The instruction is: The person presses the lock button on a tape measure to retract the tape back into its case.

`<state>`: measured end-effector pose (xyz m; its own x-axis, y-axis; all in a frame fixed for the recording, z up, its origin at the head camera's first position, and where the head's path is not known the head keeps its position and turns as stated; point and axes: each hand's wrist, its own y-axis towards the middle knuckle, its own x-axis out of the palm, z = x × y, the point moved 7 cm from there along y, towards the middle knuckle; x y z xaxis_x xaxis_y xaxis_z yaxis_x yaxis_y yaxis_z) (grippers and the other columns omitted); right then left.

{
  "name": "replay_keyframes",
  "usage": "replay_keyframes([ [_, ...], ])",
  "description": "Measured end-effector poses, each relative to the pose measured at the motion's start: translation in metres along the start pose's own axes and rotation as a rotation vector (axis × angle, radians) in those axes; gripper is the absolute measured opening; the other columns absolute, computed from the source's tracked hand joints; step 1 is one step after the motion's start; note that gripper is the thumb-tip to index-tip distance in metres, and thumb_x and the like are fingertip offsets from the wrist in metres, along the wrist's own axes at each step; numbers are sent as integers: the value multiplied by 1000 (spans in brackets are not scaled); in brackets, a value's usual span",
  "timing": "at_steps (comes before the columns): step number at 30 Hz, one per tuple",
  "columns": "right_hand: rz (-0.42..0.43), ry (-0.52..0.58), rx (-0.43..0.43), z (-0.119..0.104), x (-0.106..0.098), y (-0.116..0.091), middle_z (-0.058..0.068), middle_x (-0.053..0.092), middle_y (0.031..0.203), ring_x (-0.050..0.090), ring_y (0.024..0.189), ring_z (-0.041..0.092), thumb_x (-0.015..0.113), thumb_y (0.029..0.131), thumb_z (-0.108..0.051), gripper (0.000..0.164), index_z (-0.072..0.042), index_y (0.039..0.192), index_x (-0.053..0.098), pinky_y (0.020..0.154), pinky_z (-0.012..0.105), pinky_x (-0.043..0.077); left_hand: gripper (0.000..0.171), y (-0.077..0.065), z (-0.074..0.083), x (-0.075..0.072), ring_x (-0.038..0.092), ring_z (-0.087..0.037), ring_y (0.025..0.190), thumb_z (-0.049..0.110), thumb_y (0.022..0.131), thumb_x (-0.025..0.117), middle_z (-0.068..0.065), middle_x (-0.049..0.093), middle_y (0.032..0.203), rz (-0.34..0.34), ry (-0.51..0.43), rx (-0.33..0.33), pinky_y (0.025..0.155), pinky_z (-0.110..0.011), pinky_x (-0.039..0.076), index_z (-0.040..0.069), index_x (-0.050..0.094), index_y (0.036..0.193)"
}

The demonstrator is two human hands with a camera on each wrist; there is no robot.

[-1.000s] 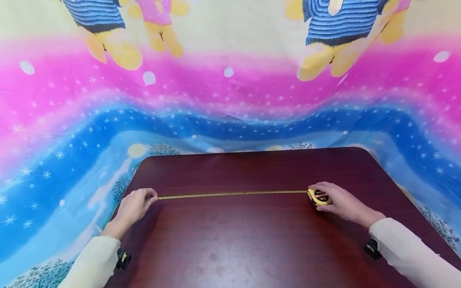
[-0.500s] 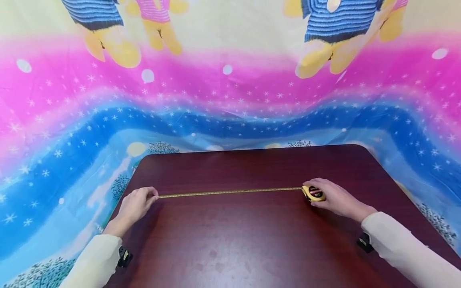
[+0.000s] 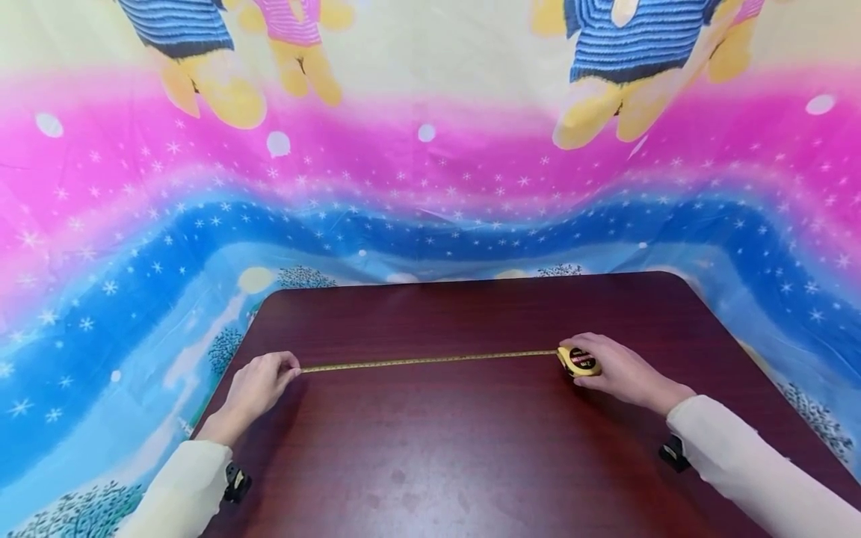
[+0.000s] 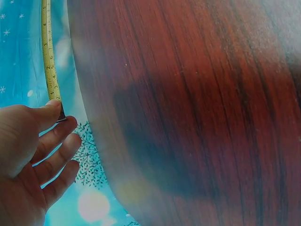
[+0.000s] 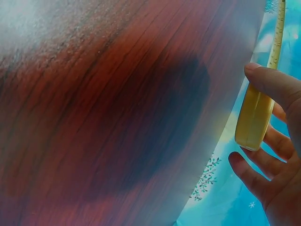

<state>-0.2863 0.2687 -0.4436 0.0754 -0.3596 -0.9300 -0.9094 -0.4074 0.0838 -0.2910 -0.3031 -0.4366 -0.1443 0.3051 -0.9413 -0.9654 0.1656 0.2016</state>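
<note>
Left hand (image 3: 254, 385) pinches the tape (image 3: 430, 361) end — right hand (image 3: 615, 370) fingers curl round the yellow case (image 3: 578, 362).

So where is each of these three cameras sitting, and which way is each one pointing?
Head: worn on the head, looking forward and down at the table; both sleeved arms, left hand and right hand show.
Left wrist: on that wrist, facing the fingers pinching the tape end.
Right wrist: on that wrist, facing the fingers round the yellow tape case.
Shared: all show the yellow tape blade and tabletop.
</note>
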Motion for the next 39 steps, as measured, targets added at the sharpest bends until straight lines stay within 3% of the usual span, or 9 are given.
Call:
replay_keyframes([
  [15,-2,7,2,-3,4,5,14,59,138,57,123,33,85,82,-22,67,-15,142,55,100,56,51,6,7,13,3,64,-17,71,15,95,70,0,74,84,10,-22,31,64,-47,52,16,72,89],
  [33,-9,10,-10,-6,10,12,14,59,138,57,123,33,84,84,-23,67,-14,143,54,101,56,51,6,9,13,14,61,-11,67,18,95,71,3,73,81,-9,-26,13,64,-43,51,17,72,89],
  [39,-9,9,-17,-9,11,15,14,59,138,57,123,33,84,83,-23,67,-14,143,54,100,56,51,6,9,12,12,62,-13,68,18,94,71,2,73,81,14,-26,18,65,-44,52,17,72,89],
])
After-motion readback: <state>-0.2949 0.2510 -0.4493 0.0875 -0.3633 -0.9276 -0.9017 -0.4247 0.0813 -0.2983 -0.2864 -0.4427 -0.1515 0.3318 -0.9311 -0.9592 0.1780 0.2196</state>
